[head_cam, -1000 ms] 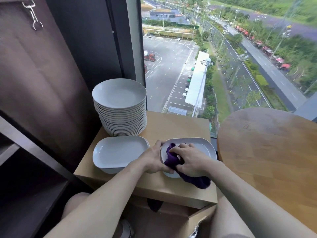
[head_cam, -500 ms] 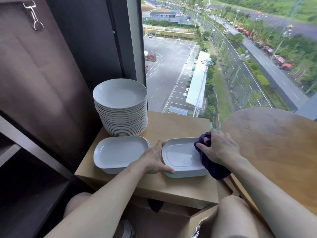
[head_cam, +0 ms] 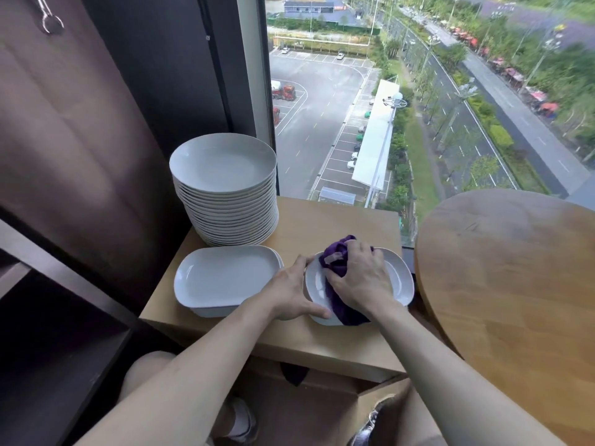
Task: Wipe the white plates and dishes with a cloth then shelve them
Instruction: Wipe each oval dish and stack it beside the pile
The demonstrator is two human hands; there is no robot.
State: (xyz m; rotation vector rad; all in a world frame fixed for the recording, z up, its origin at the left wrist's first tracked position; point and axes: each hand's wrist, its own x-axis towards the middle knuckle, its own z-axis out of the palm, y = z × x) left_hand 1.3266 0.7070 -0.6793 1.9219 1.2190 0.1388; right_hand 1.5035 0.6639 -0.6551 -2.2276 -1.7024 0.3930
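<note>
A white rectangular dish [head_cam: 401, 278] lies on the small wooden table [head_cam: 335, 220] in front of me. My right hand [head_cam: 360, 278] grips a bunched purple cloth [head_cam: 336, 255] and presses it into the dish's middle. My left hand [head_cam: 289, 294] holds the dish's left rim, thumb along the near edge. A second white rectangular dish [head_cam: 225, 278] sits just to the left. Behind it rises a tall stack of round white plates [head_cam: 225, 188].
A round wooden table [head_cam: 515, 284] stands close on the right. Dark shelving [head_cam: 64, 317] with open compartments fills the left side. A brown curtain [head_cam: 64, 123] hangs behind the plates. A large window looks far down onto a car park. My knees and shoes show below.
My right hand swept the cloth from the dish's left part to its right edge, then back to the middle. My left hand has stayed on the left rim.
</note>
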